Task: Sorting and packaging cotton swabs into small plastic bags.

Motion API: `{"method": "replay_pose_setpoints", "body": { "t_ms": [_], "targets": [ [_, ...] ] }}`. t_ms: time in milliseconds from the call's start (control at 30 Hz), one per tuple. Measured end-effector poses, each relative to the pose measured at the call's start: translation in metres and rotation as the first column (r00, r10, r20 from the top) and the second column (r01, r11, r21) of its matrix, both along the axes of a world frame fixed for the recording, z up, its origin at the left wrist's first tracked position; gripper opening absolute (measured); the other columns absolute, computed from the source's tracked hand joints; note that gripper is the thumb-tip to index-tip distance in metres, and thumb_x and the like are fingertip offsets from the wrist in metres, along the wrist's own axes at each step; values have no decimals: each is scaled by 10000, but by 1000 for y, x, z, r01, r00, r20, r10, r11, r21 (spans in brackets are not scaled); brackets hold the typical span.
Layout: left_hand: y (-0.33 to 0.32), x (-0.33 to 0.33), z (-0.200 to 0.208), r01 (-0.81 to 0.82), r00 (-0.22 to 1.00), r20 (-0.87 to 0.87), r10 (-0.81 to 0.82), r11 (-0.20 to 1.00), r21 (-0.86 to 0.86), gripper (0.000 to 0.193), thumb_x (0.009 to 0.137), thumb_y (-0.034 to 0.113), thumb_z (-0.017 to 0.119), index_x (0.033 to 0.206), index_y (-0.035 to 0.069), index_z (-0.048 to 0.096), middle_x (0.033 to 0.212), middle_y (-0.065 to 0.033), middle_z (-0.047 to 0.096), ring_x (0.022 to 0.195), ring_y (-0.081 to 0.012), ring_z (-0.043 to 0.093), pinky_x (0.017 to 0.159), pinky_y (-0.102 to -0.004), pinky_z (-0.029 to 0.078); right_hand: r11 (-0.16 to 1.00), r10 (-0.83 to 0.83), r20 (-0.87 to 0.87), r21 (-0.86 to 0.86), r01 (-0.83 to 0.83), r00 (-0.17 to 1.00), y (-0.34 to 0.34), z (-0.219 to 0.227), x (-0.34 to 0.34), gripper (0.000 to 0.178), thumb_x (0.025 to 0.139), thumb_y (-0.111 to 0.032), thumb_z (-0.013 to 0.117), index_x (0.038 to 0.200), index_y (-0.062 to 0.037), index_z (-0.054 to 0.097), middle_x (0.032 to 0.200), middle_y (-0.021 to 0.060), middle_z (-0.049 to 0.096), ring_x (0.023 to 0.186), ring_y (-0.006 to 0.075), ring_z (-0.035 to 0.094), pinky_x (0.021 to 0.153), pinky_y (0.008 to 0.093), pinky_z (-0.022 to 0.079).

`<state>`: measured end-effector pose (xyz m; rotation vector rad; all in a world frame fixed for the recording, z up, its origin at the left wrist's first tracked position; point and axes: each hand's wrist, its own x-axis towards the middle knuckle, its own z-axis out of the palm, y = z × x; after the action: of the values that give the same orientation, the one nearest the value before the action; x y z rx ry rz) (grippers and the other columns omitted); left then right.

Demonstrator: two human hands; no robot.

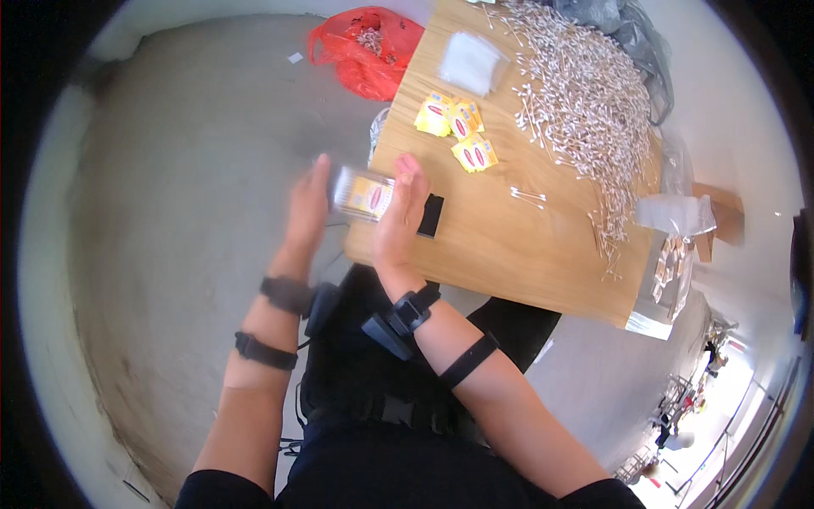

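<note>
A clear packet of cotton swabs [365, 194] with a yellow printed card inside is held between my two hands, just off the table's left corner. My left hand [308, 202], smeared by motion, is against the packet's left end with its fingers pointing up. At the opposite end, my right hand [401, 210] closes on the packet, its fingers bent and partly hiding that side. Beside my right hand, a small black flat object [431, 215] lies on the wooden table [492, 242]. Yellow printed cards [465, 120] lie in small piles farther up the table.
A large heap of loose cotton swabs [585, 93] covers the table's right side. A few swabs [528, 198] lie apart. Clear plastic bags [471, 64] are stacked at the far edge. A red plastic bag [366, 55] sits beyond the table's left edge. A cardboard box [719, 219] stands at right.
</note>
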<state>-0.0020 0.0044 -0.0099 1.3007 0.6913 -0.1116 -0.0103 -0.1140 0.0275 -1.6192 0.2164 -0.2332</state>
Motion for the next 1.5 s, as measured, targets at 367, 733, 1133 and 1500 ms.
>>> {"method": "replay_pose_setpoints", "body": {
  "t_ms": [367, 733, 1133, 1500],
  "targets": [
    [24, -27, -2, -70, 993, 86, 84, 985, -159, 223, 912, 303, 619, 990, 95, 606, 881, 14, 616, 713, -61, 535, 637, -193, 412, 999, -9, 28, 53, 8, 1000, 3, -5, 2, 447, 1011, -332, 325, 1265, 22, 425, 1238, 196, 443, 1173, 301, 431, 1034, 390, 308],
    [-30, -24, 14, -146, 963, 148, 224, 900, -411, 275, 856, 135, 687, 1097, 58, 580, 979, -29, 645, 866, -129, 620, 751, -283, 499, 992, 108, 22, 63, -109, 994, -5, -1, 1, 463, 1027, -326, 299, 1308, 30, 389, 1305, 151, 416, 1265, 247, 400, 1113, 361, 281],
    [6, -19, 30, -109, 983, 106, 147, 948, -300, 402, 824, 105, 694, 1177, -19, 546, 1015, -66, 628, 887, -143, 617, 749, -278, 504, 970, 241, 27, 20, -242, 970, 51, 16, 10, 526, 999, -354, 304, 1350, 37, 318, 1300, 227, 391, 1241, 325, 358, 1069, 410, 246],
    [30, -41, 116, -89, 934, 309, 180, 954, -286, 319, 884, 111, 635, 1170, -1, 551, 1063, -46, 613, 919, -114, 603, 728, -253, 491, 749, 506, 130, 423, -509, 853, 40, 95, 6, 398, 973, -194, 454, 1314, 12, 430, 1281, 152, 430, 1197, 211, 439, 1046, 344, 320]
  ]
}}
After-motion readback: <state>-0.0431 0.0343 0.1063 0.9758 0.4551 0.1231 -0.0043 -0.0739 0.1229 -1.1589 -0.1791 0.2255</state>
